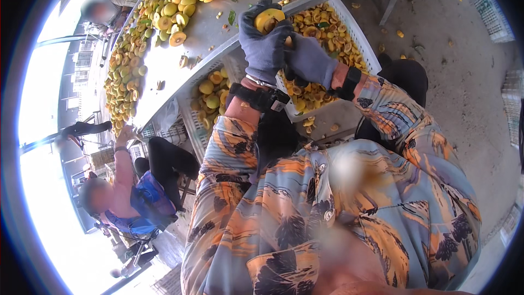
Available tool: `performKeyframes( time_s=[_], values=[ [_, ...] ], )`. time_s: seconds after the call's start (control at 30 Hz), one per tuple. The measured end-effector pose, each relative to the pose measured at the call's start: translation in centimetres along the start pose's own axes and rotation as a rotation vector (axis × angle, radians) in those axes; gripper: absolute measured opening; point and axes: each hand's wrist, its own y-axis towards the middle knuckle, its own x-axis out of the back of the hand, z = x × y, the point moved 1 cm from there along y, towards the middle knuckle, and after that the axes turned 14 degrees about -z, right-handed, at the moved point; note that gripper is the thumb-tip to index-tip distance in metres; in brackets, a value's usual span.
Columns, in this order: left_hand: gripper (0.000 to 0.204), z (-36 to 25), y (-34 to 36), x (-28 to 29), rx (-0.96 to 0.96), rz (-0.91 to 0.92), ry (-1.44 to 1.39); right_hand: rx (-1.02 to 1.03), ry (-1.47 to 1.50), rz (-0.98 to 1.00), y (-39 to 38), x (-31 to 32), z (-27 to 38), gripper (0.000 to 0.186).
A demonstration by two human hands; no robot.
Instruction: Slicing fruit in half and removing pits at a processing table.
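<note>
My left hand, in a grey-purple glove with dark fingertips, is wrapped round a yellow peach-like fruit over the table's near edge. A dark patch or gap shows on the fruit's right side. Pressed up against it is my right hand in a matching glove, its fingers curled closed. Whatever the right fingers hold is hidden between the two hands. Below both hands stands a white crate filled with cut yellow fruit halves. Dark straps circle both my wrists.
The metal table carries a long heap of cut fruit and scattered pale bits. Whole fruits fill another crate under its edge. A co-worker sits at the left; another person is farther off. Stacked crates stand at the right.
</note>
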Motion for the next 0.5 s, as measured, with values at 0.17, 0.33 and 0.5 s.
performKeyframes(
  time_s=[0.17,0.33,0.5],
  values=[
    [0.042,-0.9,0.3,1.0,0.020,0.160,0.194,-0.008,0.138,0.148,0.0,-0.5,-0.7,0.028],
    [0.042,1.1,3.1,1.6,0.296,0.293,-0.195,-0.374,0.317,0.152,-0.3,0.4,-0.4,0.035],
    [0.042,5.3,5.5,3.3,-0.256,0.133,0.476,-0.274,0.432,0.267,0.3,-0.6,-0.9,0.038]
  ],
)
